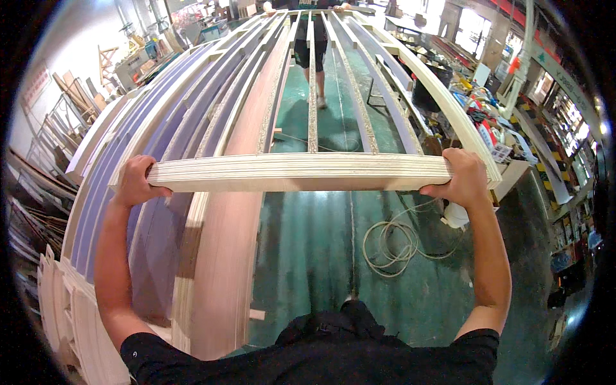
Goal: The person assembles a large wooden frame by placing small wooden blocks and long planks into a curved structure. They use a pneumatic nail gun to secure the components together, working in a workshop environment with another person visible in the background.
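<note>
A long wooden frame (301,168) stretches away from me, its near end rail of layered plywood at chest height. Several lengthwise slats (312,96) run from this rail toward the far end. My left hand (138,181) grips the left corner of the rail, thumb underneath. My right hand (463,178) is wrapped round the right corner the same way. At the far end a person (311,48) in dark shorts stands with hands on the frame's far rail (321,11).
To the left lie stacked frames with bluish panels (96,212) and a long pinkish board (224,276). A coiled pale hose (391,247) lies on the green floor (308,256). A cluttered bench (494,128) stands at the right, and timber (32,160) leans at the left wall.
</note>
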{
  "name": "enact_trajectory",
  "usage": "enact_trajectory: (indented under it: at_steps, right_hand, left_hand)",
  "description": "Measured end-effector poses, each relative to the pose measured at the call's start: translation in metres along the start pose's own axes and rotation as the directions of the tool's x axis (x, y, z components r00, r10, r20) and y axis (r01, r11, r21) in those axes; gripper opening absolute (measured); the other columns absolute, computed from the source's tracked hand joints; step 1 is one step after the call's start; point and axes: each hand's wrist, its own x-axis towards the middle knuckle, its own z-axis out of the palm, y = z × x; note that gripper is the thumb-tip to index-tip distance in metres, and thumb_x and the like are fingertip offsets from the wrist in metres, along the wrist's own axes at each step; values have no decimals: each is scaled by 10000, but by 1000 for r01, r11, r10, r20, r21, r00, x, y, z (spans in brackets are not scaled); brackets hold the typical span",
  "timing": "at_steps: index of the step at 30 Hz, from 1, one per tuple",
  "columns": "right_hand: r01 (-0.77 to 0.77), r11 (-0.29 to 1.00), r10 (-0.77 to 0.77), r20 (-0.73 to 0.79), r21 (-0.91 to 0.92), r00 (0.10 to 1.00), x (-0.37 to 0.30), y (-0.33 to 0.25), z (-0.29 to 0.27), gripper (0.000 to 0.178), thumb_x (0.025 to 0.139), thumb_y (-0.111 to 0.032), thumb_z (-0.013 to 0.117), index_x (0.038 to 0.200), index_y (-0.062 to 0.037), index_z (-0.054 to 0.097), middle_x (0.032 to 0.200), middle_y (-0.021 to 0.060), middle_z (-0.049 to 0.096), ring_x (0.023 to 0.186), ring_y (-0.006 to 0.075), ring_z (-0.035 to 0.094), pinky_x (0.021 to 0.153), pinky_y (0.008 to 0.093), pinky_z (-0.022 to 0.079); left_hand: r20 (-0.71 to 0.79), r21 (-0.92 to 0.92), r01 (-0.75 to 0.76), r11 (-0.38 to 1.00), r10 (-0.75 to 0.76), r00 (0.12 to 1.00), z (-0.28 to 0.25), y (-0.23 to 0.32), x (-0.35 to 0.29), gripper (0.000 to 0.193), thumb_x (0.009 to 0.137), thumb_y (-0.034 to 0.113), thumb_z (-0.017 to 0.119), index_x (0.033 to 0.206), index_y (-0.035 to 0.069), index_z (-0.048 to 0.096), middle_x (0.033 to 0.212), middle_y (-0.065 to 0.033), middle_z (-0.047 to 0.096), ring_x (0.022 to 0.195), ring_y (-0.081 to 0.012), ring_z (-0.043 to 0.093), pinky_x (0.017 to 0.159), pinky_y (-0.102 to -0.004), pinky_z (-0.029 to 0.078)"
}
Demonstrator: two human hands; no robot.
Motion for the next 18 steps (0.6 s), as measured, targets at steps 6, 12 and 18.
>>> enact_trajectory:
  at_steps: [6,12,18]
  right_hand:
    - [21,1000,-21,-3,6,1000,60,93,64,841,498,-828,812,810,-71,618,781,121,649,777,350,664,722,478,506]
    - [72,997,-71,-45,28,996,132,173,113,861,467,-791,850,848,-50,634,796,120,657,775,354,664,732,475,505]
    - [98,995,-92,-135,34,986,223,246,178,849,472,-821,838,781,-73,583,757,112,625,733,350,645,693,473,486]
  left_hand:
    - [-3,27,-9,1000,9,1000,60,18,91,917,504,854,816,803,7,633,725,-154,613,709,-352,628,678,-456,483]
    - [-21,69,-34,997,35,999,99,21,192,865,463,768,884,808,17,627,727,-142,612,710,-358,621,676,-456,483]
    - [20,34,36,999,-37,999,158,9,312,768,401,594,964,833,42,651,771,-122,655,759,-342,643,720,-434,503]
